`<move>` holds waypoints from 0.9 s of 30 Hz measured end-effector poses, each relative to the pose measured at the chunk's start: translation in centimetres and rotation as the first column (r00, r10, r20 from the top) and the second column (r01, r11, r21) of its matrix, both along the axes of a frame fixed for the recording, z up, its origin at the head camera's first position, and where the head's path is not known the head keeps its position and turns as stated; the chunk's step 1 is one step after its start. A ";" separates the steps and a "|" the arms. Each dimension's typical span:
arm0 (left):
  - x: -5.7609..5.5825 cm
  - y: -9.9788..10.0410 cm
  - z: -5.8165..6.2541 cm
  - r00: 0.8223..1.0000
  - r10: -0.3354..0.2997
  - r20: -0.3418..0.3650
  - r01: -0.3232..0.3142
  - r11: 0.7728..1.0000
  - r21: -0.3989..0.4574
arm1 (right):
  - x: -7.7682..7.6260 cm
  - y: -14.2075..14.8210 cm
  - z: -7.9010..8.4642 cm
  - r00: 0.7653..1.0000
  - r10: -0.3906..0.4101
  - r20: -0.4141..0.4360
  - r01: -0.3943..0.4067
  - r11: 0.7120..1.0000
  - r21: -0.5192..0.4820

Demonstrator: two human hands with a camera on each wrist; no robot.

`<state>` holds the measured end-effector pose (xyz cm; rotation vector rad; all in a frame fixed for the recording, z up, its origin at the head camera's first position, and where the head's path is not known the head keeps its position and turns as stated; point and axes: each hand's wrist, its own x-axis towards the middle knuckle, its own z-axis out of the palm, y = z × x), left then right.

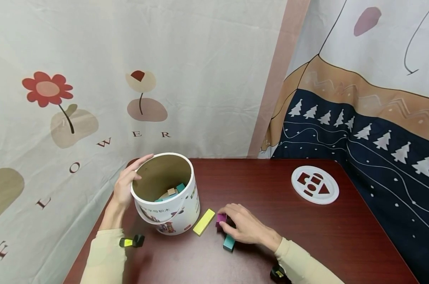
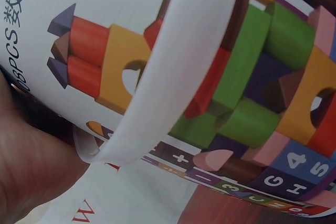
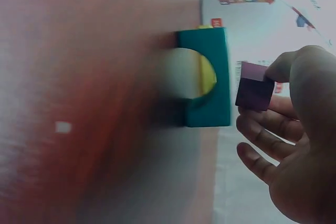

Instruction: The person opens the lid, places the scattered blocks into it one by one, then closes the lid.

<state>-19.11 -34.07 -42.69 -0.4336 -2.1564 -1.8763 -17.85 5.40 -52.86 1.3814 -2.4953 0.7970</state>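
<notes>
My left hand [image 1: 123,185] grips the rim of a white bucket [image 1: 186,215] from the left, its fingers over the edge. The bucket leans slightly, and several blocks [image 1: 171,191] lie inside. Printed pictures of blocks and a white handle [image 2: 173,72] fill the left wrist view. Between thumb and fingers, my right hand [image 1: 248,227] pinches a small purple block [image 3: 254,86]. Under that hand stands a teal arch block [image 3: 223,77] with a half-round cutout. A long yellow block [image 1: 204,222] lies between the bucket and the purple block.
A round white lid [image 1: 297,188] with shaped cutouts lies at the back right of the dark red table [image 1: 250,181]. Printed cloth [image 1: 214,79] hangs behind the table, and a dark patterned cloth [image 1: 384,169] borders its right side.
</notes>
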 end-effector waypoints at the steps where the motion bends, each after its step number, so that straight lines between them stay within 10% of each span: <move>1: 0.0 0.0 0.0 1.000 -0.003 0.000 0.003 1.000 0.003 | -0.1 0.0 0.3 1.000 -0.004 0.001 0.004 1.000 -0.014; 27: 0.1 0.1 0.0 1.000 0.004 0.010 -0.004 1.000 0.000 | -3.1 -3.6 10.9 0.993 0.014 -0.120 -0.061 0.915 -0.398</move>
